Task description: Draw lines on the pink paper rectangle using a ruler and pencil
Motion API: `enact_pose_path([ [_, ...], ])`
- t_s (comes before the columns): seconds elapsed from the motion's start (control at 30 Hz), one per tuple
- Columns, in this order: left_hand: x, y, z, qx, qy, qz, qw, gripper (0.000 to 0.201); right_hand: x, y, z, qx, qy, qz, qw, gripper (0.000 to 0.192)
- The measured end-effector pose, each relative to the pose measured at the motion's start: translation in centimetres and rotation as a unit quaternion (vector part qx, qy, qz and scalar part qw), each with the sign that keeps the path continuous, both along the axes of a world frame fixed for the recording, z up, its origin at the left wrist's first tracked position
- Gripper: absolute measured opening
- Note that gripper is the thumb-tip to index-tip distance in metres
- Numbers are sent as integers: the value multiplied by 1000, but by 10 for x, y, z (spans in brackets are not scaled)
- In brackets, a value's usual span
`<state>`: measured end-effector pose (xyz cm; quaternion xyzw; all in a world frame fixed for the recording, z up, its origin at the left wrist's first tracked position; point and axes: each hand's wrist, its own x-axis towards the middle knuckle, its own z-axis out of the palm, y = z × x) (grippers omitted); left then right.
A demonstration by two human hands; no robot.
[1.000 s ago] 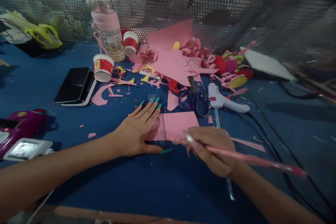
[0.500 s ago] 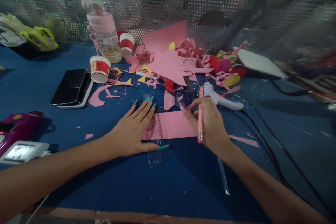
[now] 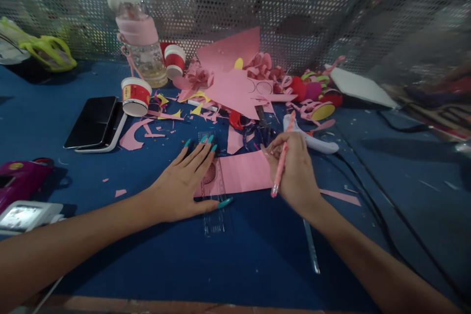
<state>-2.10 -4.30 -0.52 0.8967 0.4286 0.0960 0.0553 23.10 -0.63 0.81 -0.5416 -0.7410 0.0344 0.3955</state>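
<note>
My left hand lies flat, fingers spread, pressing a clear plastic ruler. The ruler crosses a pink paper strip near its left end, and its stencil cut-outs show the pink beneath. Over the strip's right end, my right hand is closed around a pink patterned pencil. The pencil slants, its silver-banded eraser end toward me and its other end away. Partly under my right forearm lies a thin clear rod.
Pink paper sheets and scraps heap up before a perforated metal screen. Behind my right hand rests a white glue gun with a black cord. Paper cups, a bottle, a phone and a purple device stand leftward.
The pencil has turned from nearly upright in the view to a slant, its eraser end swinging left. My left hand stays on the ruler. The whole view has shifted slightly.
</note>
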Motion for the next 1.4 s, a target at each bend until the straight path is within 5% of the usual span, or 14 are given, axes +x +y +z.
enact_pose_path([
  [1.0, 1, 4, -6, -7, 19, -2, 1000, 102, 1, -2, -7, 31, -25, 22, 999, 17],
  [1.4, -1, 5, -9, 3, 22, -7, 1000, 101, 3, 1, -3, 76, -60, -23, 995, 20],
])
